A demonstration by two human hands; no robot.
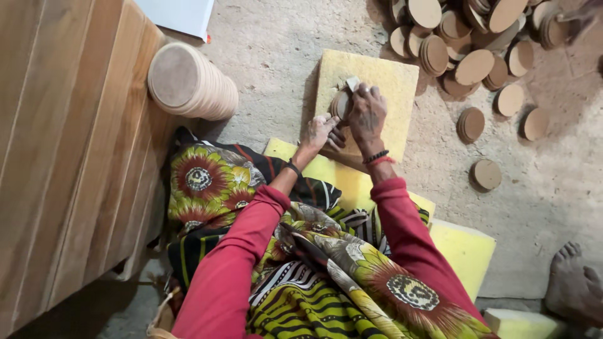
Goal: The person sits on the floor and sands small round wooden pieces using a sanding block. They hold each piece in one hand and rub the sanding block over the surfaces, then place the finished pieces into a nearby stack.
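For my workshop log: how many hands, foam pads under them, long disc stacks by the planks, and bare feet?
Hands: 2 (left hand, right hand)
Foam pad: 1
Long disc stack: 1
Bare foot: 1
Total: 5

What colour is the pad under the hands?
Pale yellow foam pad, speckled and a bit dirty; shows best in the head view.
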